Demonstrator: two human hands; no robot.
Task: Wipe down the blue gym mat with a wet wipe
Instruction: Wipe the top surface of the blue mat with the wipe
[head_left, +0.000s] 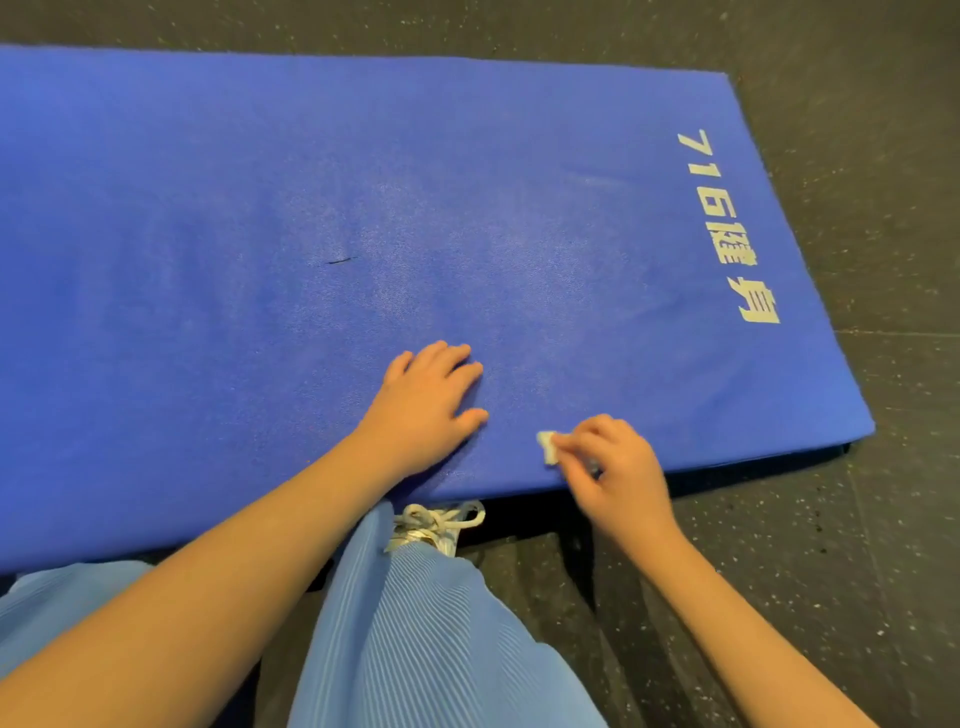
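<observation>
The blue gym mat (311, 208) lies flat on the floor and fills most of the view, with pale printed lettering (727, 223) near its right end. My left hand (426, 405) rests palm-down on the mat near its front edge, fingers spread. To its right, my right hand (613, 467) pinches a small crumpled white wet wipe (547, 447) against the mat close to the front edge. Paler patches show on the mat's middle. A short dark mark (340, 260) sits left of centre.
Dark speckled rubber floor (857, 519) surrounds the mat at the right, back and front. My knees in light blue pleated trousers (415, 623) and a white laced shoe (441, 525) sit against the mat's front edge.
</observation>
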